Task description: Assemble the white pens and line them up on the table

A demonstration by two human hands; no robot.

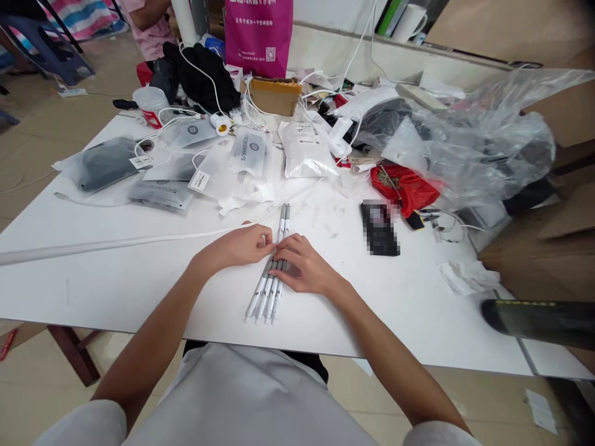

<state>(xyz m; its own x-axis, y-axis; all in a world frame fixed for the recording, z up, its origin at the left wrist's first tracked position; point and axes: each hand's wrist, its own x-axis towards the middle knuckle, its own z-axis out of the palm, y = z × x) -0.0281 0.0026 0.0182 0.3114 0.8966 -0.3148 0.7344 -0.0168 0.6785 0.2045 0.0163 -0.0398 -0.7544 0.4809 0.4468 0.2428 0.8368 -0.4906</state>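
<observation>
Several slim pens [264, 297], white with grey sections, lie side by side on the white table in front of me. Two more pens [285, 214] extend beyond my fingers, their grey ends pointing away from me. My left hand [246, 244] is closed, its fingers curled in against the pens from the left. What its fingertips pinch is hidden. From the right, my right hand [304, 263] reaches over the pens, thumb and fingers bent around their middle. A white strip [139, 244] runs from the left edge to behind my left hand.
Packed plastic pouches [170, 192] and a filled white bag [307, 148] lie across the back. A blurred dark item [380, 232] is to the right, near a red bag [404, 189] and clear plastic [469, 139]. A dark rounded bar [539, 319] juts in at right.
</observation>
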